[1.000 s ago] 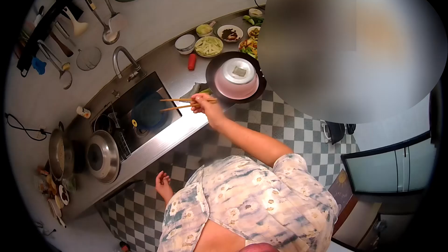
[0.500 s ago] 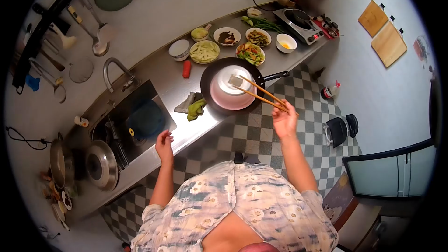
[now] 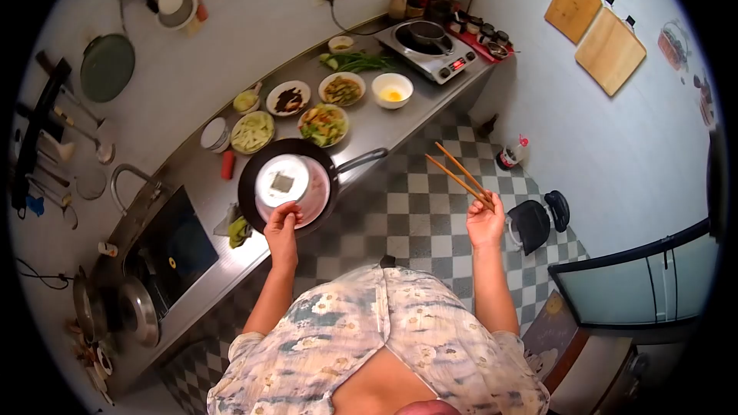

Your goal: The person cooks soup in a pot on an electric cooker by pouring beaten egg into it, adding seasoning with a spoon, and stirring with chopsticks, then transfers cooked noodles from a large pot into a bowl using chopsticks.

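Note:
A dark frying pan rests on the steel counter with its handle pointing right. In it sits a pink bowl with a silvery metal bowl, base up, at its left side. My left hand pinches the near rim of the metal bowl. Over the floor at the right, my right hand holds a pair of wooden chopsticks, their tips apart and pointing up and left, with nothing between them.
Behind the pan stand plates of cut vegetables, a dark food dish and an egg bowl. An induction cooker with a small pot is farther right. The sink and a green cloth lie left.
The view has turned right. My left hand has come from beside the sink to the metal bowl, which now leans toward me. My right hand with the chopsticks has moved away from the pan.

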`<state>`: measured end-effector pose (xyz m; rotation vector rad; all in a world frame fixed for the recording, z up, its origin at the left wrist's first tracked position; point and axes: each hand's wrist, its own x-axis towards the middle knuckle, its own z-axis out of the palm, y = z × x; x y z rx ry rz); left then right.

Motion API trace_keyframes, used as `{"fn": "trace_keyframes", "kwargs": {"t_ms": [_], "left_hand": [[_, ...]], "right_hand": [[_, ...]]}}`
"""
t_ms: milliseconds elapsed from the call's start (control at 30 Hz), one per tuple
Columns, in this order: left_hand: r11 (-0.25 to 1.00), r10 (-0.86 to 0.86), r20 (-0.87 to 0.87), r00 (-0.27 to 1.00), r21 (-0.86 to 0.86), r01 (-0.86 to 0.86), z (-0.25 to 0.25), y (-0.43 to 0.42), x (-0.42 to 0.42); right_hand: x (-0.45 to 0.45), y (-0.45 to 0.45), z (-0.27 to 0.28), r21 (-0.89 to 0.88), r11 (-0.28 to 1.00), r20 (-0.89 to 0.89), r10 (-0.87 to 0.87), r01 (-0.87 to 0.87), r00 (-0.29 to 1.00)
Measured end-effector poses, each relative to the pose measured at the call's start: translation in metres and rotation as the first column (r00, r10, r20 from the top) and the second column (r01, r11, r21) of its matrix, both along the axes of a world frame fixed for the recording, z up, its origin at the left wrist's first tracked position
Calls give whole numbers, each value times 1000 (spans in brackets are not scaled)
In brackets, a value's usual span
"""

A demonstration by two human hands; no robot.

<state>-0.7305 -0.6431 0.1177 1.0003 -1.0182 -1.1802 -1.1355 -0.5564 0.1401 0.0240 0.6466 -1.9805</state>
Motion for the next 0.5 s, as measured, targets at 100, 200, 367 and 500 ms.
{"fn": "trace_keyframes", "kwargs": {"t_ms": [100, 200, 367, 500], "left_hand": [[999, -13, -45, 999, 30, 15, 20, -11, -68], [996, -77, -60, 995, 40, 80, 26, -22, -117], [991, -118, -69, 991, 50, 122, 29, -63, -173], [996, -83, -60, 995, 33, 85, 31, -114, -214]], "right_hand": [[-70, -8, 3, -54, 999, -30, -5, 3, 1000], [-116, -22, 10, -57, 997, -18, -44, 43, 999], [-152, -62, -6, -100, 995, 34, -11, 15, 999], [-177, -113, -10, -118, 992, 64, 43, -35, 997]]}}
